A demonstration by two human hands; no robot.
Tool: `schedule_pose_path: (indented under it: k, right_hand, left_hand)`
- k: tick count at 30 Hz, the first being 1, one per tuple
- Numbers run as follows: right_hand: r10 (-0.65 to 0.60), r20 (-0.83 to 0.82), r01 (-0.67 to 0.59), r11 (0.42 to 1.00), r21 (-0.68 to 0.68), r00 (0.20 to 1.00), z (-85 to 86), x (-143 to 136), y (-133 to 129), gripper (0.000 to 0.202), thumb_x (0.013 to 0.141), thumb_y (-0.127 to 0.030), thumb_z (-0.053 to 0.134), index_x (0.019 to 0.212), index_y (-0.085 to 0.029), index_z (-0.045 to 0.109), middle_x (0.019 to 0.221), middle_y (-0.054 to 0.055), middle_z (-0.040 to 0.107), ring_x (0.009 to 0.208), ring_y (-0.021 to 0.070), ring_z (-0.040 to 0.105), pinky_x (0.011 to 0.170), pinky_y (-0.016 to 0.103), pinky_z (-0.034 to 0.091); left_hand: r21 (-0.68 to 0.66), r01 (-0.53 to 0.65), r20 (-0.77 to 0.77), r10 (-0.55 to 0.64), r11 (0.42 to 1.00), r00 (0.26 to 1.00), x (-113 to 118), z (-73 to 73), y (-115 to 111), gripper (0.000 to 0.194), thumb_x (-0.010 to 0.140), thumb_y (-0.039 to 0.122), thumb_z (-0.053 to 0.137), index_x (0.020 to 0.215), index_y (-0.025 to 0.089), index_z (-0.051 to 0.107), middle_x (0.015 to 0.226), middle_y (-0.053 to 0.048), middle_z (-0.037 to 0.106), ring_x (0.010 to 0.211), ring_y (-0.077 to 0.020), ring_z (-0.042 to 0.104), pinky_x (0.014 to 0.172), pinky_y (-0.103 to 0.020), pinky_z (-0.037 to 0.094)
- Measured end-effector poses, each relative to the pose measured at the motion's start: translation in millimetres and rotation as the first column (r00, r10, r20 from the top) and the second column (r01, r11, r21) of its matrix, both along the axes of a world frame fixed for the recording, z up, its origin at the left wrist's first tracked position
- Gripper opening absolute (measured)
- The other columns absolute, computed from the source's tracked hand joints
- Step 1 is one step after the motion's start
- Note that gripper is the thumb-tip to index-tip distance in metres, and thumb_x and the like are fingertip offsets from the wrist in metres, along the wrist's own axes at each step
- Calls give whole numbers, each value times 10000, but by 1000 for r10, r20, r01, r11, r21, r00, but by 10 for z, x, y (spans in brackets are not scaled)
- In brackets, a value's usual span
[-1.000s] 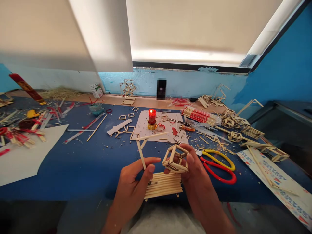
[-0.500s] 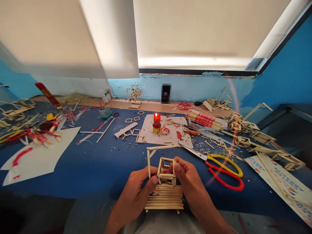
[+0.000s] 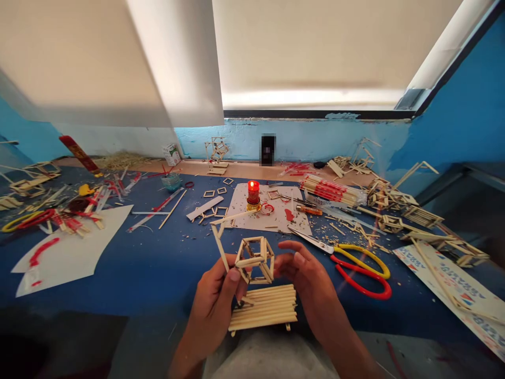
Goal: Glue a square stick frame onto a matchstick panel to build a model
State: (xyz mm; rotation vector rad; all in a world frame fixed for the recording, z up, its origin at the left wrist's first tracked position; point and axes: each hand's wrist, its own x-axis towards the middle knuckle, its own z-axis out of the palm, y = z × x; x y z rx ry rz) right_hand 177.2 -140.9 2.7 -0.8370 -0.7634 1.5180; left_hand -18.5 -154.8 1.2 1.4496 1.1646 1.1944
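Note:
My left hand (image 3: pixel 216 300) is closed around the upright of a small wooden-stick model, pinching it beside a cube-shaped stick frame (image 3: pixel 256 260). A slanted post with a long arm (image 3: pixel 236 215) rises from the model above that hand. Below the cube, a slatted stick platform (image 3: pixel 264 308) with short feet sits close to my lap. My right hand (image 3: pixel 305 279) is open to the right of the cube, fingers loosely apart and holding nothing. Whether its fingertips still touch the cube's right edge, I cannot tell. Beyond the model a lit red candle (image 3: pixel 253 193) stands on white paper (image 3: pixel 240 200).
Scissors (image 3: pixel 359 268) with red and yellow handles lie right of my right hand. A wrapped bundle of sticks (image 3: pixel 331 189), an orange cutter (image 3: pixel 309 210) and stick scraps are behind them. Stick models (image 3: pixel 422 213) line the right edge. White sheets (image 3: pixel 79 252) and glue sticks lie left.
My right hand has let go of the cube and opened its fingers. The model has turned and tilted in my left hand, its post now leaning left.

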Motion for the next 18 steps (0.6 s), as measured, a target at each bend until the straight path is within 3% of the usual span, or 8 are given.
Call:
schedule_pose_path:
  k: [4, 8, 11, 15, 18]
  right_hand:
    - [0, 109, -3, 999, 35, 994, -103, 89, -45, 352, 856, -540, 725, 951, -200, 720, 765, 33, 699, 717, 178, 600, 720, 298, 467]
    - [103, 338, -119, 993, 26, 936, -146, 175, -170, 333, 904, -549, 674, 895, -217, 708, 767, 27, 671, 763, 191, 599, 757, 306, 470]
    - [139, 513, -168, 986, 11, 847, -166, 185, -267, 331, 890, -567, 685, 948, -245, 735, 887, 47, 707, 874, 236, 642, 795, 330, 494]
    - [137, 692, -244, 968, 58, 709, -253, 107, -316, 273, 883, -530, 695, 1023, -312, 777, 1005, 48, 743, 959, 263, 670, 793, 329, 507]
    - [283, 711, -481, 872, 89, 644, -358, 33, -269, 210, 895, -460, 704, 1038, -319, 768, 954, 34, 746, 886, 238, 686, 778, 330, 535]
  left_hand:
    - [91, -244, -37, 248, 965, 968, -305, 13, 66, 350, 1025, 528, 505, 916, 211, 605, 596, 44, 501, 589, -132, 523, 595, -223, 456]
    - [196, -392, -55, 410, 899, 911, -770, 282, 350, 299, 1043, 479, 500, 992, 204, 607, 646, 55, 470, 655, -117, 528, 614, -189, 448]
    - [279, -363, -151, 414, 889, 898, -1030, 610, 692, 291, 1035, 424, 515, 962, 168, 631, 680, 61, 503, 686, -92, 535, 643, -159, 434]
    - [321, -247, -304, 346, 914, 887, -1146, 974, 1302, 280, 1031, 303, 445, 1032, 108, 646, 698, 91, 502, 664, -35, 539, 699, -150, 416]
    - [389, -256, -346, 398, 885, 849, -1160, 1080, 1878, 369, 1071, 304, 373, 1030, 65, 652, 741, 64, 509, 643, -53, 560, 664, -187, 460]
